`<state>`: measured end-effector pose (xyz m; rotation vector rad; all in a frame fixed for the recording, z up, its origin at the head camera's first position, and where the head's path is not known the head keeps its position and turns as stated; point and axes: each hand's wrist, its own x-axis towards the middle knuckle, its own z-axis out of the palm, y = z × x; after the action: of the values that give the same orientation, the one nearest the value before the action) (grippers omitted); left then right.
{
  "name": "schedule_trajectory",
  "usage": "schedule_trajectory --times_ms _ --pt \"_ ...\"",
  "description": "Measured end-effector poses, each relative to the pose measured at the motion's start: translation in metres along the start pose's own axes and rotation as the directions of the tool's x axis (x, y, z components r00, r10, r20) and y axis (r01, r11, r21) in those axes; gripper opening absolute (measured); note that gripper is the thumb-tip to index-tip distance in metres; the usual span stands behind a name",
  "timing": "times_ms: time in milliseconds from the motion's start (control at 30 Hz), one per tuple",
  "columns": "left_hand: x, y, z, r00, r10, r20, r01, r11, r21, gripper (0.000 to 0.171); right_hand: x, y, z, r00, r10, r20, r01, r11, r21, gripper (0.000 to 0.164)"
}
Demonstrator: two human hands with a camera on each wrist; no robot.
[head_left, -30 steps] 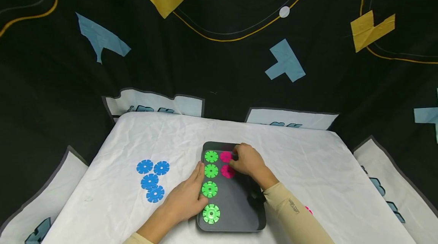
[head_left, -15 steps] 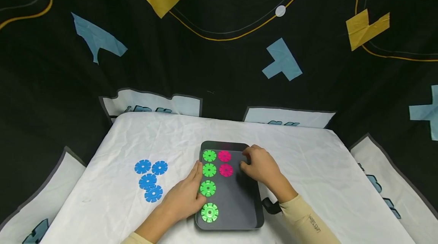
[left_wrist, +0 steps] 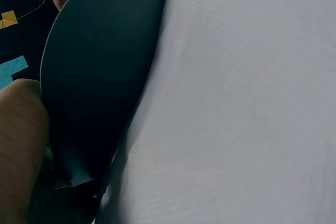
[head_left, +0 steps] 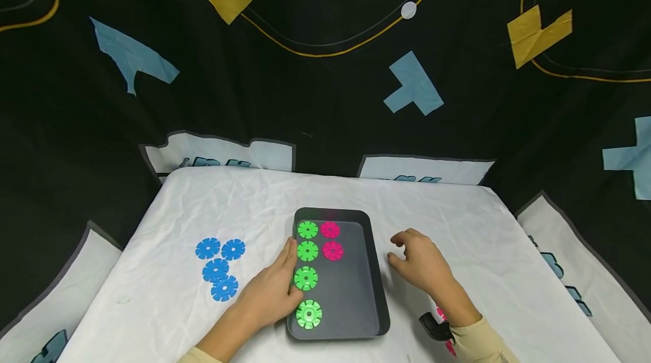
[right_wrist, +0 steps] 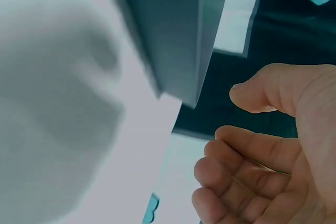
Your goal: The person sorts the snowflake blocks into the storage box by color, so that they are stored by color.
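Note:
My left hand (head_left: 271,293) holds the left side of a dark grey baking tray (head_left: 356,295), fingers along the outer wall and thumb over the rim. In the left wrist view the thumb (left_wrist: 21,145) overlaps the rim. Several green notched plastic discs (head_left: 306,278) form a column along the tray's left side. Beside the upper two lie two pink notched discs (head_left: 333,250). To the right of the tray, my right hand (head_left: 422,261) is over the white cloth, fingers loosely bent and holding nothing. Its thumb (right_wrist: 268,90) stands apart from the fingertips in the right wrist view.
Several blue notched discs (head_left: 216,270) lie on the white tablecloth (head_left: 168,210) left of the tray. More pink discs (head_left: 441,313) show partly behind the right wrist and its black strap (head_left: 434,327). A black curtain (head_left: 325,108) hangs behind the table.
My right hand has left the pink discs and moved rightward out of the tray. Both pink discs are now fully visible. The left hand stays at the tray, while the view shifts slightly.

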<state>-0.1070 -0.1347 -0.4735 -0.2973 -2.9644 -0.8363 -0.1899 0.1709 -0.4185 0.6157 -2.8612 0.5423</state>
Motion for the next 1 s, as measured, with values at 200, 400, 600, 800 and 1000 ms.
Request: schedule_trajectory --times_ms 200,400,600,800,1000 --pt "-0.001 -0.001 0.001 1.0 -0.004 -0.001 0.004 1.0 -0.002 0.092 -0.019 0.022 -0.005 0.998 0.057 0.027 -0.057 0.998 -0.001 0.028" --pt "0.0 -0.001 0.001 1.0 -0.003 -0.003 0.003 1.0 0.0 0.092 -0.038 0.041 -0.009 0.985 0.139 0.097 -0.141 0.99 0.014 0.031" --pt "0.0 -0.001 0.0 1.0 -0.008 0.004 0.008 1.0 -0.009 0.092 -0.057 0.057 -0.011 0.97 0.193 0.148 -0.196 0.98 0.009 0.033" --pt "0.0 0.0 0.0 1.0 -0.012 0.008 0.012 1.0 -0.013 0.093 -0.076 0.067 -0.016 0.934 0.258 0.247 -0.258 0.966 -0.031 0.044" --pt "-0.001 0.0 0.0 1.0 -0.005 0.003 0.005 1.0 -0.003 0.092 -0.089 0.073 -0.018 0.868 0.345 0.356 -0.342 0.937 -0.073 0.052"
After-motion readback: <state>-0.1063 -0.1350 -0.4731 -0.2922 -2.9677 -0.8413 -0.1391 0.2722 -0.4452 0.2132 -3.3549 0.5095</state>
